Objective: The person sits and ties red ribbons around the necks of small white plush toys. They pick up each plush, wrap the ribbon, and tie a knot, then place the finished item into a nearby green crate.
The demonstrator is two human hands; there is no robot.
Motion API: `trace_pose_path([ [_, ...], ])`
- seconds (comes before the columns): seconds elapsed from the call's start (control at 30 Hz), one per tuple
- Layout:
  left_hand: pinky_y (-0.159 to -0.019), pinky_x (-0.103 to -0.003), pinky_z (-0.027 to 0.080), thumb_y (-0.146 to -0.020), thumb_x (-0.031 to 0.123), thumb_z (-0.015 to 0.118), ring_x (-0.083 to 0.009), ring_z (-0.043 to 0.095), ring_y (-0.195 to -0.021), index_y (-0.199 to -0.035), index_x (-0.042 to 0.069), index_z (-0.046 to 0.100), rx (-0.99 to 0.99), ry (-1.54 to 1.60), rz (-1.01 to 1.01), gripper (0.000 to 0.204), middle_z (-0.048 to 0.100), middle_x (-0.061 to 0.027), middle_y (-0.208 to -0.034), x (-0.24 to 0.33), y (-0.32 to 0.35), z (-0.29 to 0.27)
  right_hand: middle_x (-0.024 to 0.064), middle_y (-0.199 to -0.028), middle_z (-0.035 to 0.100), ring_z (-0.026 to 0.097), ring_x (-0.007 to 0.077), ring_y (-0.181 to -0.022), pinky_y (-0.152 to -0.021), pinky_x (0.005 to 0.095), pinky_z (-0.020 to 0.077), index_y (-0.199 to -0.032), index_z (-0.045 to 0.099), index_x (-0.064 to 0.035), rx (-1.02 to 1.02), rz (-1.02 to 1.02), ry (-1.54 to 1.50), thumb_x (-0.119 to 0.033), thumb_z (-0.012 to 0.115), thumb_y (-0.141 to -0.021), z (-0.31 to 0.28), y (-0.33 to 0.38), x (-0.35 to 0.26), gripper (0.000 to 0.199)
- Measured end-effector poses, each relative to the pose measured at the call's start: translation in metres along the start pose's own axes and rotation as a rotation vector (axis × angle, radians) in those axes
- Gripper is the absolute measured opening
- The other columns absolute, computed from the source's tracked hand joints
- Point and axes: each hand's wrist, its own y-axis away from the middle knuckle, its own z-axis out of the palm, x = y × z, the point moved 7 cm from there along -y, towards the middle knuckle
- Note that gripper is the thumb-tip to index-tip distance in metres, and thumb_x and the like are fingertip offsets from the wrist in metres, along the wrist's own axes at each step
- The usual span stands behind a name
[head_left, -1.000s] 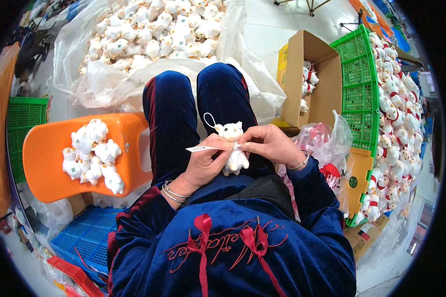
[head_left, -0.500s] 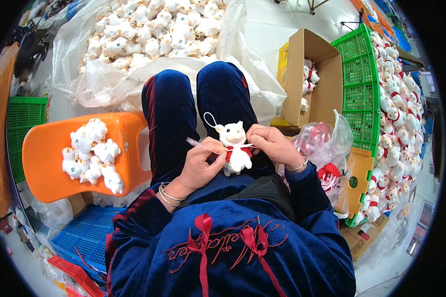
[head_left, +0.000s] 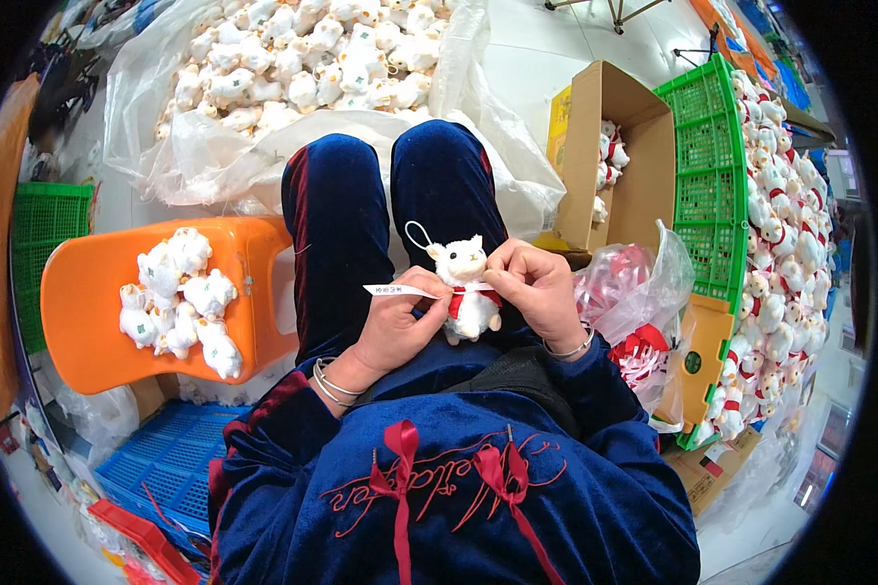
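Note:
A small white plush toy animal [head_left: 471, 317] rests upright in my lap, facing away from my body at a slight tilt. It has a hanging loop [head_left: 418, 232] at its head and red cloth [head_left: 456, 304] round its body. Across its neck runs a white ribbon [head_left: 400, 290] with printing on it. My left hand [head_left: 397, 327] pinches the ribbon at the toy's left side, its loose tail sticking out past the fingers. On the other side my right hand [head_left: 541, 292] is closed in a pinch on the ribbon by the toy's neck; its fingertips partly cover that end.
An orange stool [head_left: 83, 312] at left carries several white plush toys [head_left: 180, 292]. Beyond my knees lies a plastic sheet [head_left: 176, 156] heaped with more. To the right are a cardboard box [head_left: 644, 127], a bag of red and white pieces [head_left: 634, 283] and a green crate [head_left: 702, 175] beside dressed toys.
The toy has tilted and shifted slightly right. The ribbon's tail at my left hand has turned flat, showing its printed face. Both hands keep their pinch, the right a little lower.

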Motion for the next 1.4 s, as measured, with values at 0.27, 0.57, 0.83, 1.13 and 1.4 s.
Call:
trace_pose_path([
  [0.27, -0.067, -0.023, 0.052, -0.093, -0.001, 0.067, -0.0114, 0.064, -0.081, -0.095, 0.002, 0.07, 0.038, 0.075, -0.116, 0.005, 0.065, -0.0068, -0.096, -0.008, 0.003, -0.003, 0.0031, -0.079, 0.061, 0.049, 0.0072, -0.062, -0.055, 0.0233, 0.0384, -0.069, 0.047, -0.0061, -0.066, 0.391, -0.169, -0.012, 0.069, -0.098, -0.01, 0.001, 0.027, 0.036],
  [0.57, -0.069, -0.023, 0.052, -0.091, -0.002, 0.07, -0.0111, 0.064, -0.084, -0.099, 0.002, 0.07, 0.05, 0.102, -0.079, 0.009, 0.066, -0.0064, -0.1, -0.007, 0.002, -0.001, 0.0012, -0.08, 0.053, 0.047, 0.0078, -0.067, -0.059, 0.0216, 0.0383, -0.082, 0.046, -0.0086, -0.086, 0.184, -0.191, -0.002, 0.062, -0.096, 0.006, 0.0, 0.006, 0.023],
  [0.83, -0.068, -0.023, 0.051, -0.088, -0.003, 0.072, -0.0103, 0.063, -0.082, -0.102, 0.004, 0.069, 0.032, 0.079, -0.051, 0.016, 0.065, -0.0054, -0.099, 0.008, -0.005, -0.004, 0.0091, -0.086, 0.061, 0.06, 0.0156, -0.069, -0.063, 0.0271, 0.0503, -0.107, 0.065, -0.002, -0.211, -0.015, 0.572, -0.009, 0.078, -0.084, 0.022, 0.0, -0.005, 0.028],
  [1.13, -0.073, -0.024, 0.051, -0.093, 0.0, 0.064, -0.0097, 0.062, -0.081, -0.102, 0.002, 0.068, -0.189, 0.392, -0.367, 0.01, 0.067, -0.0035, -0.09, -0.013, -0.002, 0.007, 0.0152, -0.092, 0.067, 0.071, 0.0288, -0.079, -0.068, 0.0352, 0.0547, -0.109, 0.068, -0.0029, -0.125, -0.137, 0.575, -0.006, 0.075, -0.083, 0.026, 0.005, -0.004, 0.027],
  [1.4, -0.069, -0.021, 0.051, -0.1, 0.018, 0.068, -0.0049, 0.062, -0.073, -0.104, 0.001, 0.07, -0.156, 0.194, -0.512, 0.018, 0.07, -0.0015, -0.09, -0.007, -0.007, 0.008, 0.0137, -0.09, 0.067, 0.068, 0.0251, -0.074, -0.065, 0.0331, 0.0531, -0.109, 0.069, -0.0031, -0.09, -0.11, 0.569, -0.005, 0.072, -0.085, 0.026, 0.007, -0.006, 0.024],
])
